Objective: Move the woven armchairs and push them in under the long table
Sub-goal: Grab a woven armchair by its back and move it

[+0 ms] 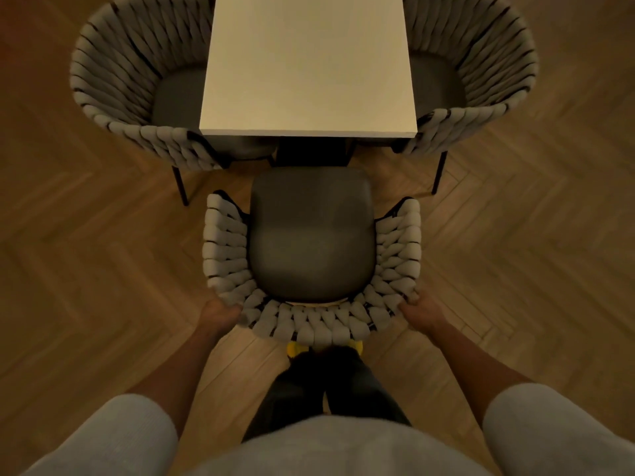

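Near armchair stands at the short end of the worktop, open front facing it. The front edge of its seat is just short of the worktop's edge and not yet under.

Left hand and right hand each grasp the woven backrest at a rear corner, one per side. The fingertips disappear into the weave, so wrapped fingers are likely but not plainly shown. This two-corner hold looks chosen to keep the chair square to the worktop's end and steer it straight in.

Left armchair and right armchair sit along the long sides, seats partly tucked beneath the top. Their arm ends lie near the corner, leaving a narrow lane between them for the near chair.

The person stands directly behind the backrest, yellow toes just showing under it on the herringbone floor.

No brand, label or writing is visible anywhere. The light is dim and warm.
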